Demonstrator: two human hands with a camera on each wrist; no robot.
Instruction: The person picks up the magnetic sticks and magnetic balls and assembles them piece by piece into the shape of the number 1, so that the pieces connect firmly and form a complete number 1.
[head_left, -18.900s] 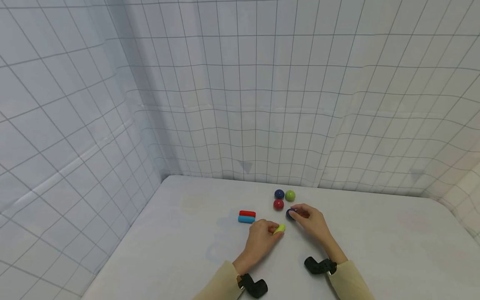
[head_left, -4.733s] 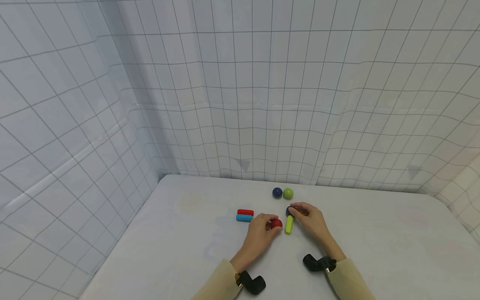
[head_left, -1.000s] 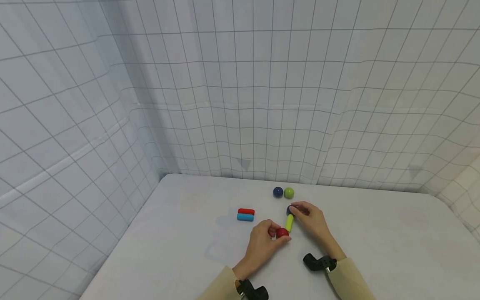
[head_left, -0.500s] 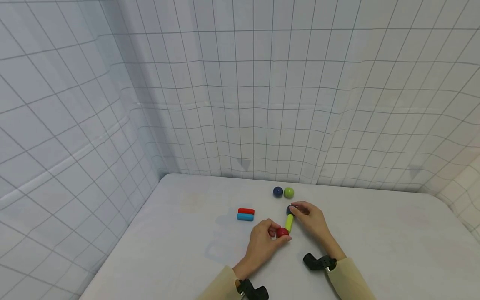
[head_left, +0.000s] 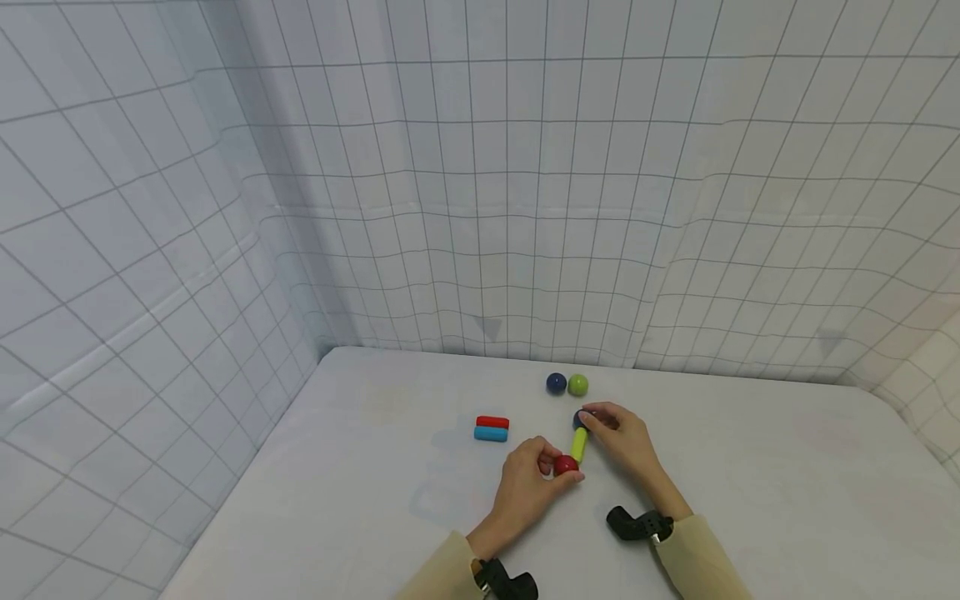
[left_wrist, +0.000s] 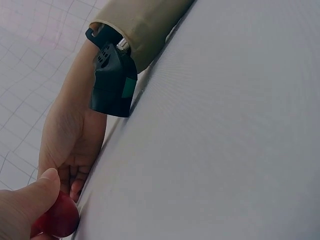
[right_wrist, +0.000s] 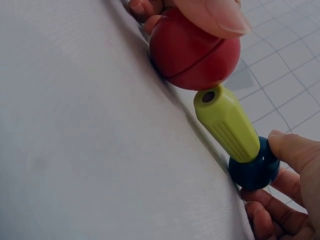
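Observation:
My left hand (head_left: 525, 483) pinches a glossy red ball (head_left: 566, 466) between thumb and fingers. Low over the white table, my right hand (head_left: 624, 437) grips a dark blue ball (right_wrist: 254, 172). From that blue ball a yellow-green ribbed rod (right_wrist: 230, 127) runs toward the red one, its far end set against the blue ball. A dark round spot shows in the rod's near end face, and the red ball sits right at the edge of that end in the right wrist view. In the left wrist view the red ball (left_wrist: 61, 216) is partly covered by the thumb.
Behind the hands lie a second dark blue ball (head_left: 556, 383) and a green ball (head_left: 578, 385), side by side. To the left are a red rod (head_left: 492, 422) and a light blue rod (head_left: 491, 434). A grid-patterned curtain (head_left: 480, 208) borders the table (head_left: 360, 500).
Earlier the left hand held the yellow-green rod, which now extends from the right hand's blue ball. It then took the red ball from the back group and brought it to the rod's near end.

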